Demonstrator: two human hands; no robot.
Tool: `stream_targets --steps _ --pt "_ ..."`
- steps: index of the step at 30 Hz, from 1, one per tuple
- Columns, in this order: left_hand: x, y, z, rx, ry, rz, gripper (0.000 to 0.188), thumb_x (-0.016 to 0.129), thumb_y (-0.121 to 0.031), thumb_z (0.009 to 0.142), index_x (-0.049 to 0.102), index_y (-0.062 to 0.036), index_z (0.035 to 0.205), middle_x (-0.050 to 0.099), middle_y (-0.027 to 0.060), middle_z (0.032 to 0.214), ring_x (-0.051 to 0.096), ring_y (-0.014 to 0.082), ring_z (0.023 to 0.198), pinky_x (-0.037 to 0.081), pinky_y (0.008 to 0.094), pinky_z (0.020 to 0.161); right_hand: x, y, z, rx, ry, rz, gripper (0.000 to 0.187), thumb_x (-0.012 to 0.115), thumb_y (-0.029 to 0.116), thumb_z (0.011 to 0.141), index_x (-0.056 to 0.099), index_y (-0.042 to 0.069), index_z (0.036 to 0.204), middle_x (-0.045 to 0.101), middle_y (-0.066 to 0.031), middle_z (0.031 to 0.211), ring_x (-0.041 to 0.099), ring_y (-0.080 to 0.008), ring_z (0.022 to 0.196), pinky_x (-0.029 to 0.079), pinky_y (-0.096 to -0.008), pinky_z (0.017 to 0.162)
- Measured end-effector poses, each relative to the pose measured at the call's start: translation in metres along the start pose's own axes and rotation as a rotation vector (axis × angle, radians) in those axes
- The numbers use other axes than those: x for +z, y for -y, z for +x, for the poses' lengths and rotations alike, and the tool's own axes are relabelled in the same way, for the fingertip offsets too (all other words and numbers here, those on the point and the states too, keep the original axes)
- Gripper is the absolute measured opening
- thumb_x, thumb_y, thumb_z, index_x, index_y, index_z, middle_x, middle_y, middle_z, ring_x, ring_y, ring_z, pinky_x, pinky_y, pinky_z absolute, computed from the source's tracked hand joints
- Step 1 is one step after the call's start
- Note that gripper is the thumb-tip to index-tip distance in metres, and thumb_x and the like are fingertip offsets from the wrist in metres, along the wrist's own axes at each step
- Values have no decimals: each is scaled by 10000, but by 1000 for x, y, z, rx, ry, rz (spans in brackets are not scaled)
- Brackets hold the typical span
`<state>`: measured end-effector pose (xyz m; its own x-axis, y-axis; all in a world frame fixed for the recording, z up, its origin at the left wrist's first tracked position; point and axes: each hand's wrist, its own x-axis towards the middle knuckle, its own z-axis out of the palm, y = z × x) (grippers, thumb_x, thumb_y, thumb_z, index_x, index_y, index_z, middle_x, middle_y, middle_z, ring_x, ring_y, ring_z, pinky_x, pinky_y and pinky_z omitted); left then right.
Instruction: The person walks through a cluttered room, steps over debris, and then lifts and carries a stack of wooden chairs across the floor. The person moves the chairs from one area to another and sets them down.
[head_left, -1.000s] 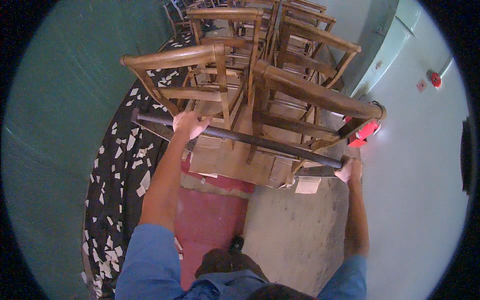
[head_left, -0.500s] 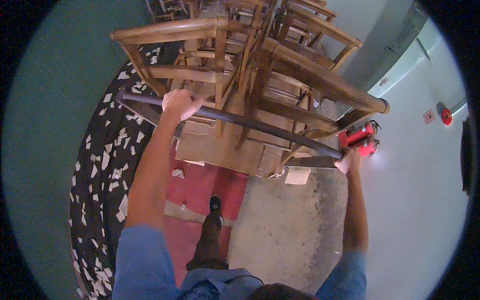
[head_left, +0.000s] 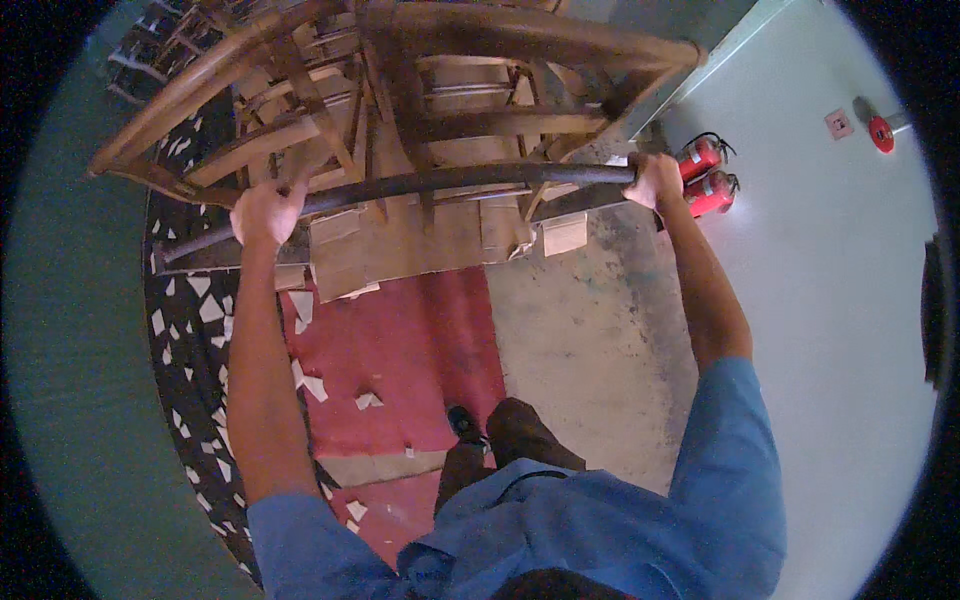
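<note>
Both my arms reach forward to a long dark metal handle bar (head_left: 450,181) that runs across in front of me. My left hand (head_left: 268,212) is closed around it a little in from its left end. At the right end, my right hand (head_left: 656,182) grips the same bar. Just beyond it are stacked brown wooden chairs (head_left: 540,38), their rounded rails and legs crowded together. Cardboard sheets (head_left: 395,255) show beneath the chairs, below the bar.
Two red fire extinguishers (head_left: 712,192) stand by the pale wall (head_left: 830,330), close to my right hand. Left lies a black strip (head_left: 190,375) strewn with white scraps, beside a green surface (head_left: 85,400). Red carpet (head_left: 385,350) and bare concrete (head_left: 570,350) are underfoot.
My view has turned, so the bar and chairs sit higher and further left. My left hand is nearer the bar's left end in the picture. Both hands stay on the bar.
</note>
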<state>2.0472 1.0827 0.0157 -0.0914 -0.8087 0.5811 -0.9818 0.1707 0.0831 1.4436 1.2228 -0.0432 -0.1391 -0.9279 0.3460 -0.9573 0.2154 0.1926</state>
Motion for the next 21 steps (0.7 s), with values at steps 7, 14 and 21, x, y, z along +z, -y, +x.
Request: stream_targets --steps 7,14,21 --pt "41 46 47 10 45 41 626 525 -701 901 807 -168 1070 762 191 975 720 405 971 550 502 863 -12 51 35 -18 -136 27 330 704 387 678 723 138 893 721 -191 812 712 -420 815 572 -524 756" --pt "82 165 178 -60 135 26 629 515 -692 908 810 -158 1058 758 203 994 716 402 998 546 495 908 -44 160 167 45 -122 -19 408 748 353 655 770 130 996 750 -185 892 718 -415 857 592 -491 803" --pt "11 173 151 23 214 -81 617 532 -693 895 824 -157 982 764 179 903 726 385 960 550 470 907 -84 196 76 174 -44 -1 375 750 302 604 768 112 926 750 -177 863 727 -397 826 600 -480 785"
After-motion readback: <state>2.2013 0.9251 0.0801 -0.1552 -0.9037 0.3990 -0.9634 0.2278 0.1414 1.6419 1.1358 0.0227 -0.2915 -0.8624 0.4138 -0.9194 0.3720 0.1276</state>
